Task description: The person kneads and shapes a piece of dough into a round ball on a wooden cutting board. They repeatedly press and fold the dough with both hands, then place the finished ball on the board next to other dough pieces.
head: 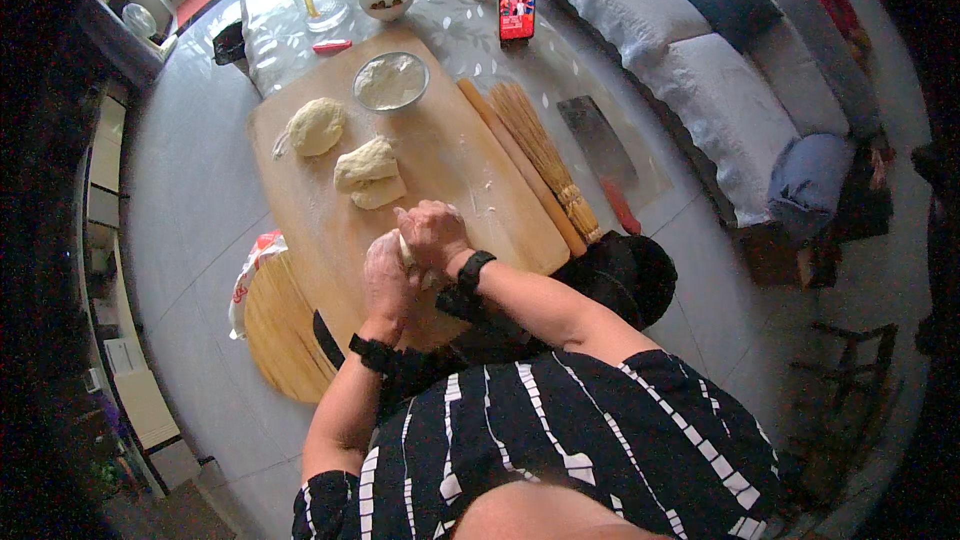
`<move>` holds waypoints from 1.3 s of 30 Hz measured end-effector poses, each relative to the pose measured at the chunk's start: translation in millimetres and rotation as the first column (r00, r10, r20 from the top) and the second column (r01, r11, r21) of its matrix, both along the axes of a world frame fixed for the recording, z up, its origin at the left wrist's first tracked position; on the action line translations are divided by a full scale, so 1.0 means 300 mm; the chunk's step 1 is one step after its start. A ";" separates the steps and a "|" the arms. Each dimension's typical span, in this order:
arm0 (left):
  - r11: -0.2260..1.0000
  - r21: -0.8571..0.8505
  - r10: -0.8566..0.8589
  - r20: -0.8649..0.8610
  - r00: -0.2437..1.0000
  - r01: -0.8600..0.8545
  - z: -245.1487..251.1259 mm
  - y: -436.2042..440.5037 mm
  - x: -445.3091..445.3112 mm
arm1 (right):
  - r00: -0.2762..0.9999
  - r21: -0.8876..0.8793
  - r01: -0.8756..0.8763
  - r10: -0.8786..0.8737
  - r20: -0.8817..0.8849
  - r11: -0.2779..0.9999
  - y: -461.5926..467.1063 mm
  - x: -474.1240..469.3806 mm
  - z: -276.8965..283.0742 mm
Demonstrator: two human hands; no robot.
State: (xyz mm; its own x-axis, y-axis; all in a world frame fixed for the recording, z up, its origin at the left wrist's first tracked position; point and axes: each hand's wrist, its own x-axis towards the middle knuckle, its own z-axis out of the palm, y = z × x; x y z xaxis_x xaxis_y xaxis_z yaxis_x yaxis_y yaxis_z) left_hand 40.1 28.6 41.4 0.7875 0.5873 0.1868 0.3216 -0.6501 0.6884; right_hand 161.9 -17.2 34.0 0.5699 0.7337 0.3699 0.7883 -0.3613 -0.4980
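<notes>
My left hand (390,277) and my right hand (433,231) are pressed together around a piece of dough (406,249) at the near end of a wooden board (457,157). Most of that piece is hidden by my fingers and palms. Just beyond my hands lies a folded lump of dough (367,172). A rounder lump of dough (316,127) rests farther off to the left. At the board's far end stands a bowl (391,110) full of flour (390,80). Traces of flour mark the board.
Along the board's right side lie a rolling pin (517,161) and a straw brush (536,150). A cleaver (598,136) with a red handle is beyond them. A smartphone (517,7), a small bowl (388,11) and a glass jug (324,4) stand farther back. A round wooden board (285,326) sits low left.
</notes>
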 end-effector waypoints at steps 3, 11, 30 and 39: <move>0.996 -0.085 0.017 -0.031 0.999 -0.020 0.021 0.000 0.017 | 0.999 -0.100 -0.041 0.043 0.014 0.994 0.008 0.004 0.023; 0.972 -0.049 -0.235 -0.120 0.965 0.230 0.035 -0.085 -0.086 | 0.976 0.265 0.058 0.001 -0.216 0.962 -0.135 -0.113 0.116; 0.997 -0.065 0.044 -0.011 0.999 -0.045 0.020 -0.022 0.080 | 0.971 -0.014 0.071 -0.073 -0.229 0.997 0.001 0.001 0.042; 0.725 -0.681 0.101 0.255 0.962 0.105 0.075 -0.022 0.069 | 0.991 -0.272 -0.126 0.108 -0.079 0.954 0.050 0.007 0.106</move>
